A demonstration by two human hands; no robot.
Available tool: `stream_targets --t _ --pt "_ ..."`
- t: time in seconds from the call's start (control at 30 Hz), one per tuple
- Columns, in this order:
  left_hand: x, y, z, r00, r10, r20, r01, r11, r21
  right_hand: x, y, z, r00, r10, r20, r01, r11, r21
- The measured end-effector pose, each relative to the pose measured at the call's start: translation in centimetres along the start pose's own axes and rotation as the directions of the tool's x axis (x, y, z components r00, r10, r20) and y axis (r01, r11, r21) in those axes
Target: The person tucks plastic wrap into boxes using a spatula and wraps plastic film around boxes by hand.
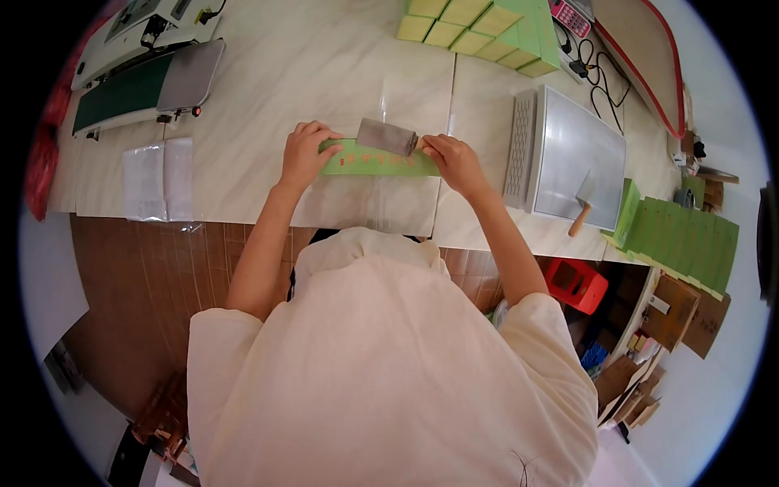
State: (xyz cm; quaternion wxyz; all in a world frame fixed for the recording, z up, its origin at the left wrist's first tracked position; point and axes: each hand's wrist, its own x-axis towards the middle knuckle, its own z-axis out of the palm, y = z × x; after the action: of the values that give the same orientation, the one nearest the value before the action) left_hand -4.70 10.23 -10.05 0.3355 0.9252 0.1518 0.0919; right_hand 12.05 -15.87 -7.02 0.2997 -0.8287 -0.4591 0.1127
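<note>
Right grip (456, 165) pinching metal-bladed tool (386, 136) by handle (421, 143); left grip (308, 154) touching green strip (375, 166) (whether pinching, can't tell).

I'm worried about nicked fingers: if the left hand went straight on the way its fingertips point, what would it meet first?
The left hand would probably meet the grey blade first, just ahead of it; how high the blade sits is hard to tell.

Both arms (266, 246) reach forward, left grip (305, 154) bent (thumb (329, 152) apart), right grip (456, 165) curled.
</note>
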Motion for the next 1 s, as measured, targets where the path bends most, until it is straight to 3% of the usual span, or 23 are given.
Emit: stream_targets --t 0.23,0.3,0.37,0.47,0.53,0.57,0.73,1.0 --pt "0.0 -0.2 0.0 1.0 0.027 -0.001 -0.026 0.999 0.025 -1.1 -1.0 1.9 0.95 0.182 -0.254 -0.203 0.977 -0.058" --pt "-0.1 -0.3 0.0 1.0 0.026 0.004 -0.026 1.0 0.017 -2.2 -2.6 2.6 0.865 0.402 -0.301 -0.406 0.912 0.051" --pt "-0.2 -0.3 0.2 1.0 0.026 0.013 -0.026 1.0 0.002 -4.3 -5.5 3.5 0.863 0.484 -0.144 -0.463 0.873 0.157" --pt "-0.1 0.0 0.3 1.0 0.014 -0.012 -0.014 1.0 0.008 -7.8 -9.1 6.4 0.895 0.433 -0.109 -0.414 0.896 0.158" --pt "-0.3 -0.1 0.2 1.0 0.02 -0.02 -0.02 1.0 0.002 -8.9 -10.9 7.4 0.888 0.456 0.057 -0.459 0.869 0.183" --pt "-0.5 -0.2 0.1 1.0 0.021 -0.009 -0.021 1.0 0.004 -9.0 -11.1 7.7 0.884 0.464 0.058 -0.466 0.864 0.189" --pt "-0.1 -0.3 0.2 0.999 0.051 -0.01 -0.051 0.998 0.023 -9.8 -10.5 7.8 0.838 0.529 -0.131 -0.543 0.832 -0.113" --pt "0.0 0.0 -0.1 0.997 0.074 0.008 -0.074 0.997 0.03 -9.8 -8.8 6.9 0.739 0.634 -0.225 -0.673 0.709 -0.212"
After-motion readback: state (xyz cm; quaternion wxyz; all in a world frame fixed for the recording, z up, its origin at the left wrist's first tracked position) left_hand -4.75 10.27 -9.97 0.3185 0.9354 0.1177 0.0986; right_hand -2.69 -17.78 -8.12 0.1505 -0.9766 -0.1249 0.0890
